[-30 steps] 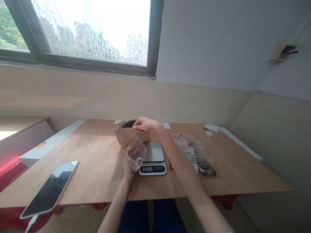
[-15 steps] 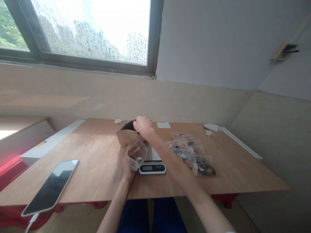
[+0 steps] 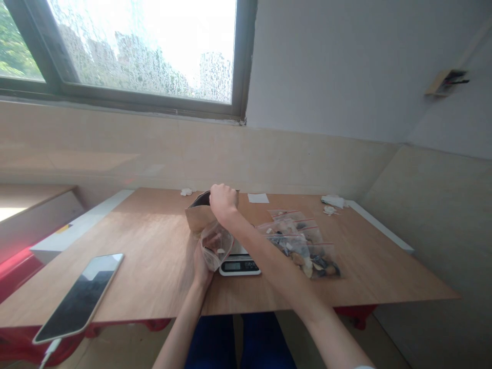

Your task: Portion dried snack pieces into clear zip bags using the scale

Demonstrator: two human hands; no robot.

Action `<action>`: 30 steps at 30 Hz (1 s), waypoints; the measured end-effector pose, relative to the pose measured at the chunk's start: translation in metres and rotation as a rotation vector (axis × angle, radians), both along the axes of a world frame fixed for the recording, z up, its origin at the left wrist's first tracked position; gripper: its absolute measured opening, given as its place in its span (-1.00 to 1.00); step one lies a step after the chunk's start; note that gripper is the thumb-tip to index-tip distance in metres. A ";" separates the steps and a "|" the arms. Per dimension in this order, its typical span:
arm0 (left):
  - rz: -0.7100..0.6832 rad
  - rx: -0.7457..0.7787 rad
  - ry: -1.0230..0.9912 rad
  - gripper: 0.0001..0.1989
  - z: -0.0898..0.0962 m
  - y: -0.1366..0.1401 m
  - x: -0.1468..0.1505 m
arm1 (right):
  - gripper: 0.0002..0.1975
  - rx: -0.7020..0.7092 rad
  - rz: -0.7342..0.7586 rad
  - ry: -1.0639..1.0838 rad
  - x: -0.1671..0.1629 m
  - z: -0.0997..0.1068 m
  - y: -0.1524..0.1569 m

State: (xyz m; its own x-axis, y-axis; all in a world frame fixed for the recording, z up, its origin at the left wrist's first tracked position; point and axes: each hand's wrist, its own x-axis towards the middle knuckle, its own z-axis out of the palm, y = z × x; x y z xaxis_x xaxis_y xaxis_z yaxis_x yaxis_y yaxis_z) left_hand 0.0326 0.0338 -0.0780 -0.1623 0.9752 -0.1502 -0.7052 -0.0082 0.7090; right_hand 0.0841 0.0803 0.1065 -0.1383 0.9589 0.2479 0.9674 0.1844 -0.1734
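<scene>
My left hand (image 3: 200,266) is wrapped round a clear plastic zip bag (image 3: 217,245) from the left, its mouth gaping towards me. A few small pieces show inside, too small to name. Behind it stands an open brown paper bag (image 3: 199,218) with a dark lining. My right hand (image 3: 223,200) is closed at that paper bag's mouth, knuckles up; its fingertips and anything in them are hidden. A white digital kitchen scale (image 3: 240,267) lies just right of the zip bag, partly covered by my right forearm. Its display is not readable.
Several filled red-striped zip bags (image 3: 303,246) lie right of the scale. A phone (image 3: 82,294) with a cable lies at the table's left front. White paper (image 3: 258,198) and crumpled white scraps (image 3: 329,210) lie along the back. A wall and window rise behind the wooden table (image 3: 154,287).
My right hand has shifted slightly left and its wrist has turned a little at the paper bag's mouth. My left hand and the zip bag stay nearly still.
</scene>
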 end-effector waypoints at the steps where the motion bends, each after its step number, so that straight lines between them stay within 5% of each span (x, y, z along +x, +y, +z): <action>1: -0.007 0.006 0.001 -0.59 0.001 -0.001 0.000 | -0.77 0.005 0.003 0.002 0.001 0.000 0.000; 12: 0.034 -0.007 0.014 -0.63 0.004 0.000 0.002 | -0.74 -0.047 0.033 0.254 0.022 -0.002 0.016; 17: 0.014 -0.026 -0.046 -0.59 -0.001 0.004 0.001 | -0.55 -0.171 0.046 0.500 0.032 0.000 0.020; 24: 0.011 0.020 0.007 -0.56 -0.010 0.006 -0.001 | -0.61 -0.298 0.082 0.881 0.035 -0.002 0.024; 30: 0.009 0.018 0.000 -0.60 -0.011 0.008 -0.001 | -0.70 -0.325 0.167 0.749 0.037 0.003 0.019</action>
